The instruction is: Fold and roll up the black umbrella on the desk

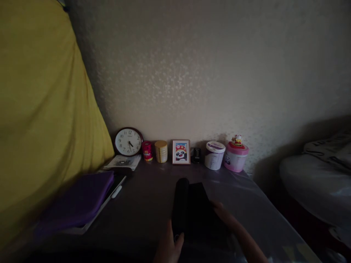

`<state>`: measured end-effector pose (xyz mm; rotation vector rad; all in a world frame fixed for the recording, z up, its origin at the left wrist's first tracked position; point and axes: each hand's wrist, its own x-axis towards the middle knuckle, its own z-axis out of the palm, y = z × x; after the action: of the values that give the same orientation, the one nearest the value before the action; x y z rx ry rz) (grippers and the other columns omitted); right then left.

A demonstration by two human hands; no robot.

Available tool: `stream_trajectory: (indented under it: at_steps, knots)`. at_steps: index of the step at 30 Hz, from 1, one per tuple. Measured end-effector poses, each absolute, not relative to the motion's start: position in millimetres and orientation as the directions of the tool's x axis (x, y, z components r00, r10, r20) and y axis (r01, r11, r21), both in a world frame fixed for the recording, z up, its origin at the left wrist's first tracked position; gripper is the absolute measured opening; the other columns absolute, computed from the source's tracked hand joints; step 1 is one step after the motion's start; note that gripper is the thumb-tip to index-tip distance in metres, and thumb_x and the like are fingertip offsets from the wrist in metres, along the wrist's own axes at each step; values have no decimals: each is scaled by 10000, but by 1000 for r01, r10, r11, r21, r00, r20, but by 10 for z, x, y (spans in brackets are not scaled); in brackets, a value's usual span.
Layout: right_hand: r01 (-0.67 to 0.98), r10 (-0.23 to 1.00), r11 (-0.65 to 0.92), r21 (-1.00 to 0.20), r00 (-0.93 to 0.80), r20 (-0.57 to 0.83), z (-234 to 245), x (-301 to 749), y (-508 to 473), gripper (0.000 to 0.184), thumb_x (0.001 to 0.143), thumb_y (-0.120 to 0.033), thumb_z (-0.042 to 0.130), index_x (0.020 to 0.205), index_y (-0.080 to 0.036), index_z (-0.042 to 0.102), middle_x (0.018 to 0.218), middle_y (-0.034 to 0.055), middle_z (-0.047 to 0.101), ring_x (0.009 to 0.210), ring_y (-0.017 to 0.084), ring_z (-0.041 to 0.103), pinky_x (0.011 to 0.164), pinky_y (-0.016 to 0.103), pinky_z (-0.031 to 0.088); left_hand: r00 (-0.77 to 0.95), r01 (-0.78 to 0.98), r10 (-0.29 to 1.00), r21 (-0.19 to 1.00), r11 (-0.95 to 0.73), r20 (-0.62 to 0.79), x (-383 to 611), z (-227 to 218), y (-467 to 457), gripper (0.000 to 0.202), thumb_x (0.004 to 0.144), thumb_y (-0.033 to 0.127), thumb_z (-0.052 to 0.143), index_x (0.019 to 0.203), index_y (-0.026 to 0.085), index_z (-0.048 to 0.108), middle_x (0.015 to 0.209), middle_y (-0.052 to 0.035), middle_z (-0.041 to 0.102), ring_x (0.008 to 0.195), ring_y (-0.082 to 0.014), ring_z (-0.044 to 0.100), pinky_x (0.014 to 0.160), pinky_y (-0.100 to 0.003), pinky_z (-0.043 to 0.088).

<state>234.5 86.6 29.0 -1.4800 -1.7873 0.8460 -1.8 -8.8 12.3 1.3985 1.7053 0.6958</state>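
A black sheet that looks like a desk mat (199, 208) lies on the dark table in front of me, partly rolled. Its roll (181, 204) runs lengthwise along the left side, with the flat part to the right. My left hand (170, 246) is closed around the near end of the roll, thumb on the end where a curl shows. At the right edge of the flat part, my right hand (222, 213) has its fingers closed on the mat. The mat's near portion fades into shadow.
A purple case (79, 199) lies on papers at the left, with a white pen-like object (116, 191) beside it. Along the wall stand a clock (128, 141), several tins and tubs, and a framed panda picture (181, 152). A yellow curtain (41, 109) hangs at left.
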Motion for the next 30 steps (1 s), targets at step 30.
stream_trajectory:
  at_steps: [30]
  knots:
    - [718, 992, 99, -689, -20, 122, 588, 1204, 1132, 300, 760, -266, 544, 1022, -139, 618, 853, 83, 690, 850, 200, 627, 674, 238, 411, -9, 688, 983, 713, 138, -182, 22, 103, -77, 683, 804, 302, 401, 1372, 16, 151, 1189, -198, 547, 1172, -257, 462, 1017, -346, 287]
